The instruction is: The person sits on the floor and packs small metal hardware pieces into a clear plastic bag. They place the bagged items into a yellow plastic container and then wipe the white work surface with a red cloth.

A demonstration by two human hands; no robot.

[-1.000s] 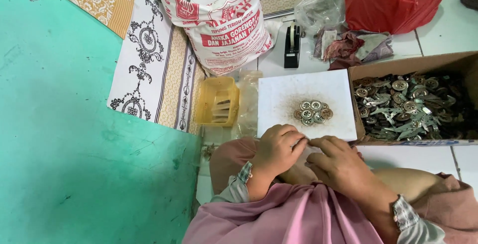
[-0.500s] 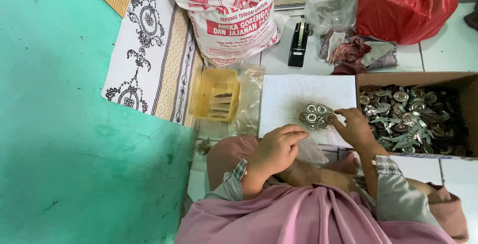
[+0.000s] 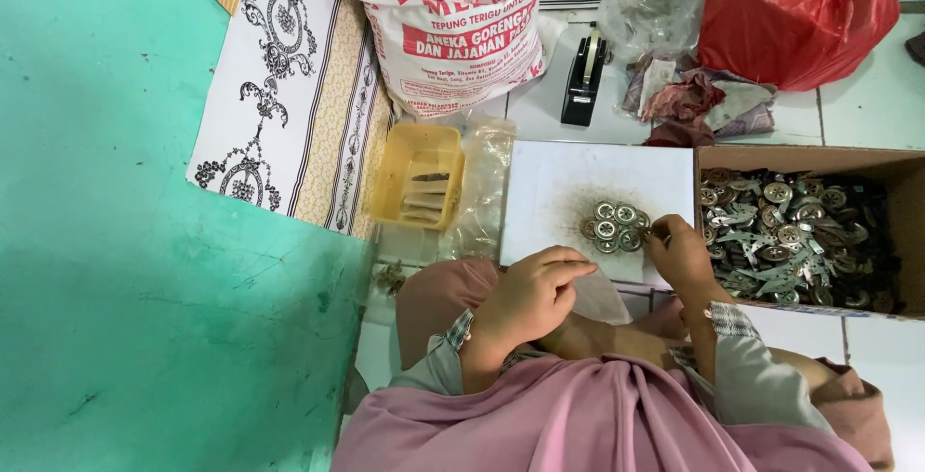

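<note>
Presently the right hand (image 3: 682, 258) rests at the right edge of a small cluster of round silver metal discs (image 3: 614, 226), its fingertips pinched at the rim of the nearest disc; whether a piece is actually gripped between them cannot be told from this view. The cluster lies on a flat white square board (image 3: 549, 183), directly left of that hand and touching it. The left hand (image 3: 535, 294) sits loosely curled at the board's near edge, below and left of the cluster, holding nothing that can be seen, and is clearly the farther of the two. An open brown cardboard box of loose silver metal parts (image 3: 800, 231) stands just beside the board on the right hand's far side. A yellow plastic tub (image 3: 416, 175) sits apart, left of the board.
</note>
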